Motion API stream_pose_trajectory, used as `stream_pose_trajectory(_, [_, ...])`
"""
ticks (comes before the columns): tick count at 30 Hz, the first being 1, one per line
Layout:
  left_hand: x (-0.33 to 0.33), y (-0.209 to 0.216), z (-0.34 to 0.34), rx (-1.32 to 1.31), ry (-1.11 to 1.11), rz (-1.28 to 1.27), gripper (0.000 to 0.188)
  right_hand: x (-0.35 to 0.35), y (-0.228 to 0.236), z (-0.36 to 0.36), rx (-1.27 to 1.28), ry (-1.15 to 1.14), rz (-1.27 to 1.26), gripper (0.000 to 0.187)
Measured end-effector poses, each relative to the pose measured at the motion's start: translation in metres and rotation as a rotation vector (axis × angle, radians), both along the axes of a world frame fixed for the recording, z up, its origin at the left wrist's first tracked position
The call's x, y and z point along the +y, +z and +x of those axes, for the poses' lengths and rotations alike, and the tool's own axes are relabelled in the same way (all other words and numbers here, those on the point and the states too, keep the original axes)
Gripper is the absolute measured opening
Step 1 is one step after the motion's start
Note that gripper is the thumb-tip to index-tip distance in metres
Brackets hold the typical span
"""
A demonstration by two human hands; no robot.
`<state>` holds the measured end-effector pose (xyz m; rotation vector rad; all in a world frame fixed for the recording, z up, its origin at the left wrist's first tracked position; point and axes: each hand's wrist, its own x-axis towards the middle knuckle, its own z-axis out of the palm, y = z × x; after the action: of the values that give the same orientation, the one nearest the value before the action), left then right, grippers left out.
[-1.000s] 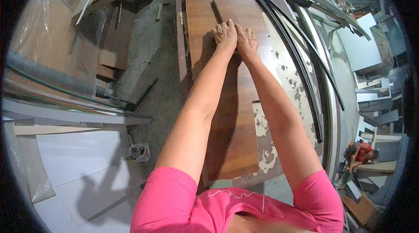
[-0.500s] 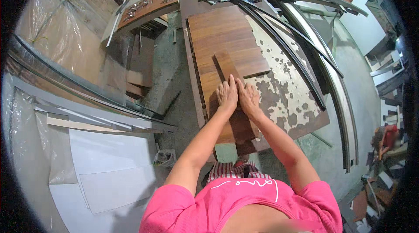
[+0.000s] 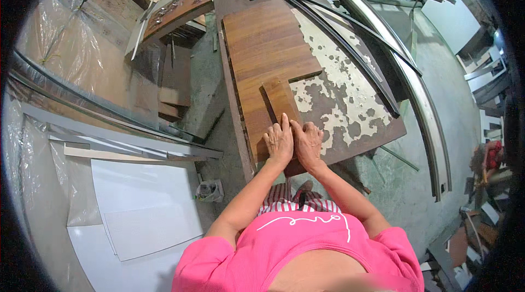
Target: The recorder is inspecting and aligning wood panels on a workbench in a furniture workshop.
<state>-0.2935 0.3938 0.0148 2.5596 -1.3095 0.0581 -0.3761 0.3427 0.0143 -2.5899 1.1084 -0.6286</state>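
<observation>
A narrow brown wooden strip (image 3: 280, 99) lies lengthwise on a larger wood-grain panel (image 3: 268, 35), its far end angled slightly left. My left hand (image 3: 280, 141) closes over the near part of this strip, its index finger stretched forward. Right beside it, my right hand (image 3: 308, 143) grips the strip from the right with bent fingers. Both hands nearly touch, hiding the strip's near end. The panel has a stepped right edge and rests on a brown worktable (image 3: 391, 130) with peeling pale patches.
Long dark rails (image 3: 350, 56) lie along the table's right side, with metal profiles (image 3: 404, 67) beyond. At left stand plastic-wrapped sheets (image 3: 82, 35) and white boards (image 3: 147, 204). A small stand (image 3: 180, 10) bears metal pieces. A clear plastic bag (image 3: 209, 190) sits on the floor.
Both hands have drawn back toward my body, and the wooden strip has slid nearer along the panel. The whole view has shifted slightly.
</observation>
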Motion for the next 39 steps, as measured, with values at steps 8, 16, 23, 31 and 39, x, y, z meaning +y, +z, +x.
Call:
stream_pose_trajectory(8, [-0.059, -0.013, 0.048, -0.031, -0.033, -0.058, 0.045, -0.055, -0.009, 0.047, -0.118, -0.033, -0.212, 0.034])
stream_pose_trajectory(16, [-0.152, -0.015, 0.129, -0.017, -0.008, -0.117, 0.042, -0.145, -0.014, 0.127, -0.111, -0.004, -0.235, 0.032])
stream_pose_trajectory(23, [-0.231, -0.026, 0.218, 0.0, -0.003, -0.207, 0.038, -0.22, -0.019, 0.216, -0.015, -0.02, -0.258, 0.032])
stream_pose_trajectory(31, [-0.326, -0.035, 0.319, -0.004, 0.012, -0.256, 0.036, -0.311, -0.037, 0.321, -0.009, -0.081, -0.352, 0.023])
stream_pose_trajectory(39, [-0.366, -0.035, 0.347, 0.016, 0.035, -0.173, 0.03, -0.344, -0.029, 0.353, 0.131, -0.2, -0.139, 0.027])
